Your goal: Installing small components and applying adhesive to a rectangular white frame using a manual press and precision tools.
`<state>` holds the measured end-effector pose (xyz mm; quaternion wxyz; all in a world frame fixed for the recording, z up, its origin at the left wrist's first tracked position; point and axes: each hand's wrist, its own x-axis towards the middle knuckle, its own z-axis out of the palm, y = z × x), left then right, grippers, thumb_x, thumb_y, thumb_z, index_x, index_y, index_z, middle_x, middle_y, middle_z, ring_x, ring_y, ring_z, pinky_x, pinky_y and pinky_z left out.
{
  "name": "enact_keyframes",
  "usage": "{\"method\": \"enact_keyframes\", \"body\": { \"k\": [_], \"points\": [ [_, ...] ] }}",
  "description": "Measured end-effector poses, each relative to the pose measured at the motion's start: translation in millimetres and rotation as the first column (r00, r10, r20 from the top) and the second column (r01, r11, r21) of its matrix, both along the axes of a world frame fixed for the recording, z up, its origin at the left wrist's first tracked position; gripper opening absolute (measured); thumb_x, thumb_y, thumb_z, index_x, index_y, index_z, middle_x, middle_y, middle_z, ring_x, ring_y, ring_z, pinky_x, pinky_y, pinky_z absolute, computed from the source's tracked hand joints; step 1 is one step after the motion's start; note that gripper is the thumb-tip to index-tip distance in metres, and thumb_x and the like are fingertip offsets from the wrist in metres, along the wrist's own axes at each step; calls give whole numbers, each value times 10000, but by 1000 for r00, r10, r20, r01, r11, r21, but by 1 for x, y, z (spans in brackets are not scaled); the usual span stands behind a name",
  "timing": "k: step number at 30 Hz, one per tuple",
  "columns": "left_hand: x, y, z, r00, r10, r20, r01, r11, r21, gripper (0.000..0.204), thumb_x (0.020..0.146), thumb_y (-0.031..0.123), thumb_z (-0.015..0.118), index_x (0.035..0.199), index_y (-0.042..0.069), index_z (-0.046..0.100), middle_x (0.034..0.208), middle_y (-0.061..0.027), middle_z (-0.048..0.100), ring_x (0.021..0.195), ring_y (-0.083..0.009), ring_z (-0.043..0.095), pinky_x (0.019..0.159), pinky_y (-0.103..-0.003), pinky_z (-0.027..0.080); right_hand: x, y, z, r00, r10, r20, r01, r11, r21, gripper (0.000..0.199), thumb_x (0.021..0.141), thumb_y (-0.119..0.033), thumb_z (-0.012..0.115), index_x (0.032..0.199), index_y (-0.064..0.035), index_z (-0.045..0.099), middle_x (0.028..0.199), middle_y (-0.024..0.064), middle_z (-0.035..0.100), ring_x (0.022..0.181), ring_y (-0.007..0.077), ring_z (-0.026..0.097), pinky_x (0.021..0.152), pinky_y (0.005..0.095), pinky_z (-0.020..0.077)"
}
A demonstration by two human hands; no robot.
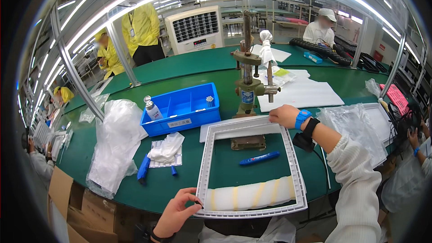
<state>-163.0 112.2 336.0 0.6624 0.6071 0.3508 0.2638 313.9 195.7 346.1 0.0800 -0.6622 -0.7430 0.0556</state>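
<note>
A large white rectangular plastic frame lies flat on the green table in front of me. My left hand pinches its near left corner. My right hand, with a blue watch and a black strap on the wrist, grips the frame's far right corner. Under the frame's near side lies a white foam roll with yellowish tape bands. Inside the frame's opening rest a blue marker pen and the base of a small hand press.
A blue bin with a small bottle stands behind the frame at left. White plastic bags, a white cloth and foam sheets lie around. People in yellow and white work at the far benches. Cardboard boxes sit at lower left.
</note>
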Motion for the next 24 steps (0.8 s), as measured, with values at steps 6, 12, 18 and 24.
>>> {"method": "enact_keyframes", "body": {
  "k": [6,12,18,24],
  "points": [
    [7,0,-4,995,-33,-93,36,999,37,144,896,26,662,1032,-13,636,1391,-124,383,1145,-171,552,938,-306,539,3,-4,-24,999,-31,-32,32,999,35,289,938,-313,579,984,-46,680,859,208,691,827,418,651,769,495,509],
    [8,20,16,958,-5,-287,145,873,467,98,877,18,675,971,-11,665,1251,-146,602,1107,-185,614,894,-307,527,18,-10,26,995,-101,-19,102,993,51,336,922,-346,571,1012,-50,701,917,197,706,859,388,673,815,456,529],
    [115,123,40,971,-91,-222,203,805,557,164,869,113,705,978,-10,706,923,-114,723,883,-184,697,818,-287,527,58,53,129,875,-202,-439,380,849,367,364,922,-354,540,1019,-46,707,950,167,724,851,370,687,795,431,535],
    [213,202,-12,978,-142,-154,208,748,630,233,854,153,725,1016,-15,718,905,-135,736,853,-215,708,776,-327,530,29,136,168,716,-238,-656,570,742,353,522,896,-457,514,1196,-53,652,1167,212,677,1126,375,621,983,389,462]
  ]
}}
